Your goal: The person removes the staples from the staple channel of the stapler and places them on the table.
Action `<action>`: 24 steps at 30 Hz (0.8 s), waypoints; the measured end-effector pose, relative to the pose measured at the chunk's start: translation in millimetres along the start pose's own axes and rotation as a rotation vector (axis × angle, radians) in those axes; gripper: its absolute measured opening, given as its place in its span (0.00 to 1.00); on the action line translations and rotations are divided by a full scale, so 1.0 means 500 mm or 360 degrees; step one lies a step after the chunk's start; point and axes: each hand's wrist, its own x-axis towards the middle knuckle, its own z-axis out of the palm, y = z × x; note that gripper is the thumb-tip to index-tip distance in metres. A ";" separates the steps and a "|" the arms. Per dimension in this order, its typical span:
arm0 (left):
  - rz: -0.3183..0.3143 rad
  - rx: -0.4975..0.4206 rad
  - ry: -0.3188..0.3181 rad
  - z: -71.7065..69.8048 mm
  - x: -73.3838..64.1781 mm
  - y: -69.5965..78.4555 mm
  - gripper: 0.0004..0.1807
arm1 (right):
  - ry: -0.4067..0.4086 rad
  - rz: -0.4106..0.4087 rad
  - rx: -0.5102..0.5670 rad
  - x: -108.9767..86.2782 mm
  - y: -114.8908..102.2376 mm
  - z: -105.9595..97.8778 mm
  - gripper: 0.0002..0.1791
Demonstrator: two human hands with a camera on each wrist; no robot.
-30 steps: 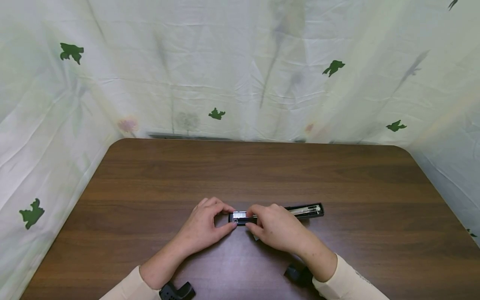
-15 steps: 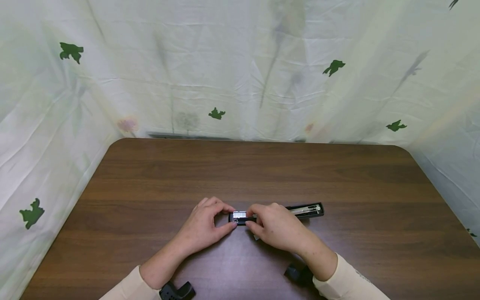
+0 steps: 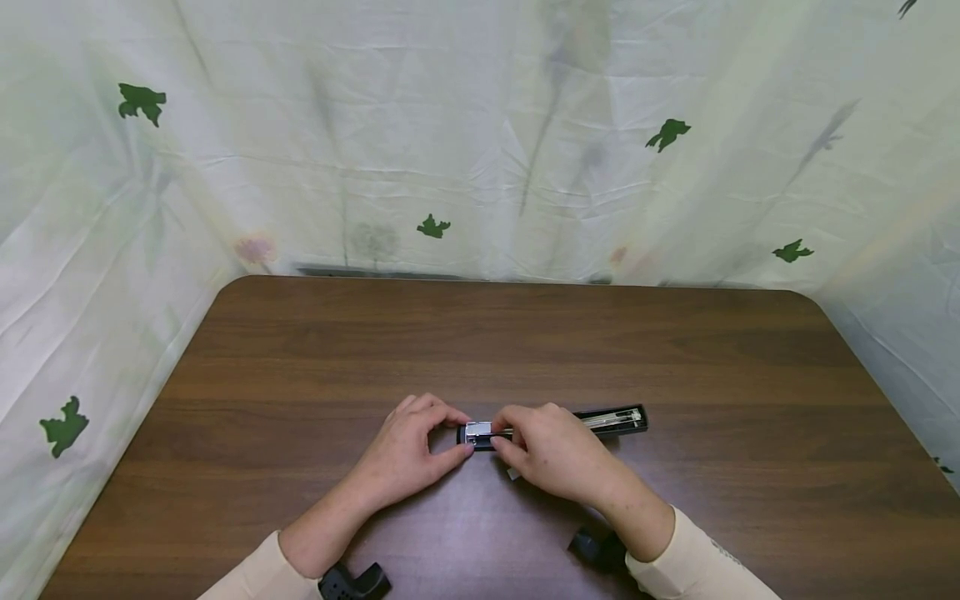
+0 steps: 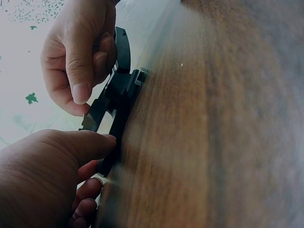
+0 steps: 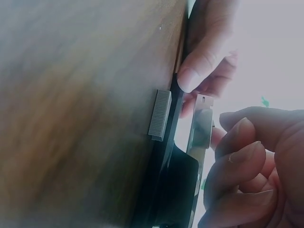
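An opened black stapler (image 3: 618,419) lies on the wooden table, its top cover swung back to the right and its metal magazine exposed. My left hand (image 3: 412,446) grips the left end of the base, with thumb on the near side and index finger on the far side. Above the magazine (image 5: 201,123), my right hand (image 3: 558,454) has its thumb and index finger pinched at the magazine, the other fingers curled under. In the right wrist view, a strip of staples (image 5: 160,115) sits beside the base; in the head view my right hand mostly hides it.
The brown table (image 3: 480,342) reaches to a pale printed curtain (image 3: 480,125) with green leaf shapes behind and at the sides. Black wrist-worn devices sit under both wrists, such as the left one (image 3: 356,583).
My right thumb and fingertips have shifted very slightly toward the far side at the magazine. My left hand and the stapler base stay in place.
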 end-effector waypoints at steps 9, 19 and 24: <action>0.0017 0.0011 0.0006 0.001 -0.001 -0.002 0.15 | 0.0059 -0.0021 0.0006 0.003 0.000 0.002 0.02; 0.0014 -0.0001 0.0005 0.000 0.000 -0.002 0.14 | 0.0075 -0.0025 0.0016 0.003 -0.001 0.002 0.02; 0.0012 -0.0006 0.0002 0.000 0.000 -0.002 0.15 | 0.0078 -0.0039 0.0021 0.003 0.001 0.003 0.03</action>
